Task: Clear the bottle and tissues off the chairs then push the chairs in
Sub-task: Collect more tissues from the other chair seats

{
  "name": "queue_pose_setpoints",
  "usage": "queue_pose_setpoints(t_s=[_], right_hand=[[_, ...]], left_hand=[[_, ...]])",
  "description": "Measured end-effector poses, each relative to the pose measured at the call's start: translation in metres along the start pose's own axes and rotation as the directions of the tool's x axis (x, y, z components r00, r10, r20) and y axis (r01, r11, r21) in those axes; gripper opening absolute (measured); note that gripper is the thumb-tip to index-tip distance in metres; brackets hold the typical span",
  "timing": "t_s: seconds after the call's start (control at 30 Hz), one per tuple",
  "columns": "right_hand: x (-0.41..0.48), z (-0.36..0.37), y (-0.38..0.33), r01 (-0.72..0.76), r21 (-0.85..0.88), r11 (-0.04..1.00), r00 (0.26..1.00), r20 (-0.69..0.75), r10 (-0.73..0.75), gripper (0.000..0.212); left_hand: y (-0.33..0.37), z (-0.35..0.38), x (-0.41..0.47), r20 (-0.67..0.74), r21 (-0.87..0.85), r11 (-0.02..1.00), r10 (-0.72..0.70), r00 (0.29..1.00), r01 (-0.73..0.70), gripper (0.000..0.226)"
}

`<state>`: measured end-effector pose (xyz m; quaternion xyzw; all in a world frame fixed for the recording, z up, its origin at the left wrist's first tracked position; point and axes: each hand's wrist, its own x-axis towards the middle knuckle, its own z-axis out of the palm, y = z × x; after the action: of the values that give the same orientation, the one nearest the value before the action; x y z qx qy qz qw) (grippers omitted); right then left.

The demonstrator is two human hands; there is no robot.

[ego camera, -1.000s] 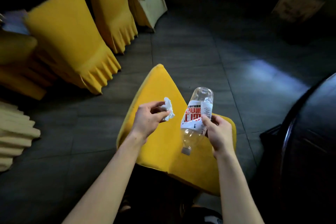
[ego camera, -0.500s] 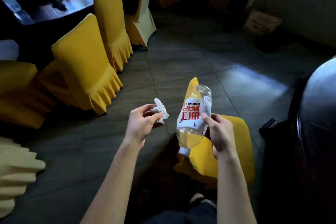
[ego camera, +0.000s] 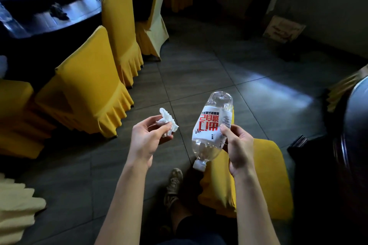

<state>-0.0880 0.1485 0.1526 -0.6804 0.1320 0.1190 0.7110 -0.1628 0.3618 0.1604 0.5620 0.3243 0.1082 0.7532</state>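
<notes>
left hand [ego camera: 146, 141] pinches crumpled tissue [ego camera: 167, 123] | right hand [ego camera: 238, 150] grips bottle [ego camera: 212, 129], cap down | yellow chair [ego camera: 266, 175] at 5 o'clock cleared, not pushed in

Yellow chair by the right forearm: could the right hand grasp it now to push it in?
Probably not yet: the right hand grips the bottle, so it is occupied, though the yellow chair sits close by, unobstructed.
</notes>
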Motion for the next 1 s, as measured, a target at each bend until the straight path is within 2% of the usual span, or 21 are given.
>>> queue_pose_setpoints(t_s=[0.2, 0.3, 0.47, 0.6, 0.8, 0.9, 1.0], right_hand=[[0.091, 0.048, -0.027, 0.026, -0.014, 1.000, 0.999, -0.026, -0.027, 0.011], [0.131, 0.059, -0.049, 0.037, -0.029, 0.999, 0.998, -0.040, -0.038, 0.009], [0.182, 0.063, -0.083, 0.049, -0.002, 0.999, 0.994, -0.094, -0.049, 0.022], [0.215, 0.060, -0.096, 0.050, 0.008, 0.999, 0.979, -0.197, -0.048, 0.023], [0.271, 0.055, -0.113, 0.041, 0.061, 0.997, 0.910, -0.414, -0.012, 0.018], [0.307, 0.061, -0.129, 0.066, 0.120, 0.991, 0.835, -0.550, 0.011, 0.010], [0.331, 0.075, -0.153, 0.092, 0.242, 0.966, 0.789, -0.609, 0.077, 0.009]], left_hand=[[0.035, 0.016, 0.092, -0.002, 0.006, 1.000, 0.010, 1.000, -0.010, 0.027], [0.056, 0.035, 0.138, 0.019, 0.073, 0.997, 0.024, 1.000, -0.025, 0.026], [0.084, 0.077, 0.200, 0.113, 0.061, 0.998, -0.016, 0.993, 0.009, 0.025], [0.101, 0.111, 0.251, 0.206, 0.071, 0.997, -0.037, 0.978, 0.023, 0.020], [0.123, 0.184, 0.339, 0.381, 0.108, 0.992, -0.104, 0.919, 0.068, 0.022], [0.137, 0.222, 0.385, 0.513, 0.167, 0.985, -0.124, 0.850, 0.044, 0.022], [0.154, 0.250, 0.422, 0.596, 0.214, 0.977, -0.150, 0.789, 0.024, 0.022]])
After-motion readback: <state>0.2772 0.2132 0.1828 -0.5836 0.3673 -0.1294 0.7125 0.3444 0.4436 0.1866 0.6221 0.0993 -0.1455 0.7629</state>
